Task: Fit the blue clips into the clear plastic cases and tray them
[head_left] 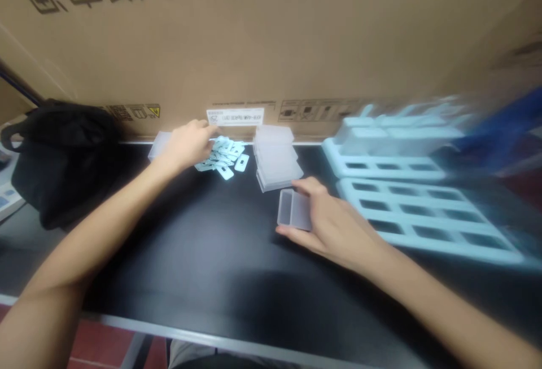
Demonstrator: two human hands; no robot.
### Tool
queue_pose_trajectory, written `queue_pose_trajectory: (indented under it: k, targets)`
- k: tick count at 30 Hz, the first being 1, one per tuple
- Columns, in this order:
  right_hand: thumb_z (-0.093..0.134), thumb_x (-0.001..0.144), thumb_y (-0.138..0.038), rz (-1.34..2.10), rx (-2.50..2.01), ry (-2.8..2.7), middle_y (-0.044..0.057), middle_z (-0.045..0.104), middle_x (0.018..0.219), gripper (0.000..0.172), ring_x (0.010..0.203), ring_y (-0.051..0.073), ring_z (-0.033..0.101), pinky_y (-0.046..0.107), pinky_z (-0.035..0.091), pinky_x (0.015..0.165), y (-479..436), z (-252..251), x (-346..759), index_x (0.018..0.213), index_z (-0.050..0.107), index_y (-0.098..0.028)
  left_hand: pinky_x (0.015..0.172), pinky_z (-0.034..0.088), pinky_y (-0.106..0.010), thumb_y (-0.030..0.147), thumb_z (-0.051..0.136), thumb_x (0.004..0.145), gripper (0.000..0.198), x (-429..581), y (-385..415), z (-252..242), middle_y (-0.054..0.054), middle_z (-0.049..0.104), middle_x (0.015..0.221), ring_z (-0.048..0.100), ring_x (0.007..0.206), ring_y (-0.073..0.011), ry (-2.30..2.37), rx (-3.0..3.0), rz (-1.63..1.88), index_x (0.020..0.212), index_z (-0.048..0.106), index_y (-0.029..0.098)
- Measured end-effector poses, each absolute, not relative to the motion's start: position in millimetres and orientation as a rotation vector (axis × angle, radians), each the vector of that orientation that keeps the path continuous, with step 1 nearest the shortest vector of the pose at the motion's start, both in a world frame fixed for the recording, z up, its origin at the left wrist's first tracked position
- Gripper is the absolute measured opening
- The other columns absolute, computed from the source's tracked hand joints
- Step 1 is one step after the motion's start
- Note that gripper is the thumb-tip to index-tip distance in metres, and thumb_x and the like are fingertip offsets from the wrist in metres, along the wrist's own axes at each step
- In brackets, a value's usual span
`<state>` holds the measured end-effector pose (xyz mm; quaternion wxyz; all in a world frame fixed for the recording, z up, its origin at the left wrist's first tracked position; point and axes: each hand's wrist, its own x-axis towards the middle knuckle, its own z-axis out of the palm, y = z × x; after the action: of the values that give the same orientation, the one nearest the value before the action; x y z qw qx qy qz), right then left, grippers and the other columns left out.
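Observation:
My right hand (328, 216) grips a small translucent plastic box (294, 210) by its sides, thumb below and fingers above, just over the black table. At the left edge of a pile of light-blue plastic tags (226, 152), each with a slot, my left hand (192, 142) reaches in with its fingers apart; its fingertips are partly hidden. Translucent plastic pieces (275, 154), overlapping like a fanned stack, lie between the pile and the right hand. Another translucent box (158, 146) is partly covered by my left hand.
Light-blue slotted racks (423, 211) stand at the right, the rear one holding several upright light-blue parts (381, 132). A black bag (63, 160) sits at the left. A large cardboard box (271, 47) walls off the back of the black table (203, 256).

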<state>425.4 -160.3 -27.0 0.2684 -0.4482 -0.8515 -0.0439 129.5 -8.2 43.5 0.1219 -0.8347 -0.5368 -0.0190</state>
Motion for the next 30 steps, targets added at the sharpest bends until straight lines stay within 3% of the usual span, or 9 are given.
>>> queue_pose_trajectory:
  k: [4,7,11,17,30]
  targets:
    - [0.043,0.105,-0.055,-0.184,-1.285,-2.22,0.016,0.057,0.116,0.049,0.07,0.024,0.064,0.039,0.052,0.054,-158,-23,439,0.136,0.039,-0.017,0.088,0.057,-0.04,0.033,0.051,0.101,0.033,135,-14,47,-0.008,0.073,0.124,0.069,0.109,-0.0283,-1.53,-2.507,-0.108,0.128,0.069,0.026]
    - [0.046,0.105,-0.045,-0.246,-1.213,-2.191,0.019,0.053,0.123,0.05,0.091,0.03,0.065,0.048,0.059,0.071,-149,-15,452,0.144,0.035,-0.016,0.087,0.056,-0.037,0.036,0.051,0.102,0.032,143,-20,46,-0.007,0.075,0.118,0.07,0.105,-0.0253,-1.43,-2.634,-0.13,0.125,0.069,0.024]
    - [0.055,0.103,-0.039,-0.36,-1.118,-2.246,0.021,0.059,0.125,0.054,0.113,0.039,0.06,0.058,0.056,0.093,-126,-4,461,0.149,0.037,-0.018,0.082,0.055,-0.035,0.034,0.049,0.104,0.029,159,-32,35,-0.007,0.075,0.113,0.07,0.101,-0.0246,-1.203,-2.762,-0.169,0.118,0.072,0.021]
    - [0.05,0.104,-0.046,-0.332,-1.213,-2.393,0.02,0.065,0.126,0.051,0.118,0.039,0.055,0.056,0.049,0.096,-79,9,454,0.145,0.049,-0.016,0.082,0.053,-0.038,0.029,0.046,0.105,0.03,177,-44,2,-0.009,0.075,0.103,0.069,0.095,-0.0246,-0.912,-2.82,-0.207,0.102,0.075,0.019]
    - [0.056,0.102,-0.051,-0.318,-1.208,-2.472,0.018,0.07,0.111,0.048,0.111,0.037,0.054,0.048,0.047,0.089,-29,-4,453,0.134,0.06,-0.016,0.084,0.048,-0.038,0.025,0.049,0.104,0.027,180,-44,-33,-0.008,0.076,0.117,0.064,0.102,-0.0243,-0.829,-2.833,-0.313,0.109,0.074,0.018]
